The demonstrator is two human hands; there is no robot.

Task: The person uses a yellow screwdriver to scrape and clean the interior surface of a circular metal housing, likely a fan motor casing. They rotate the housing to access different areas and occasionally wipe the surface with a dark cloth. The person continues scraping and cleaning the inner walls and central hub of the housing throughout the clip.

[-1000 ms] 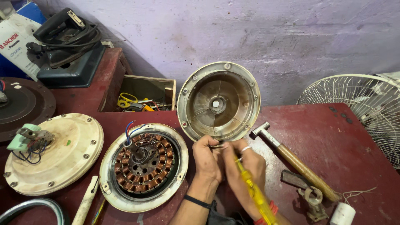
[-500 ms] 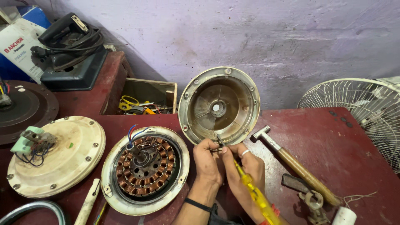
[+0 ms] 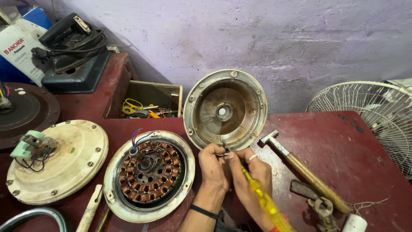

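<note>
Cover — round metal shell, centre of frame, stood on edge and tilted back toward the wall, lower rim on the red bench. Left hand, just below that rim: fingers pressed together, steadying the rim or a small part there — cannot tell which. Right hand, bottom centre: fingers pinching the shaft of a yellow-handled screwdriver, tip up at the rim beside the left fingertips.

Risks, as judged:
- Tip slipping off and jabbing the left fingers — they sit right at the contact point.
- Cover rolling or falling flat, resting on edge only; could strike the stator at lower left, copper windings exposed.
- Hammer, right of the hands, close enough to catch an elbow.
</note>
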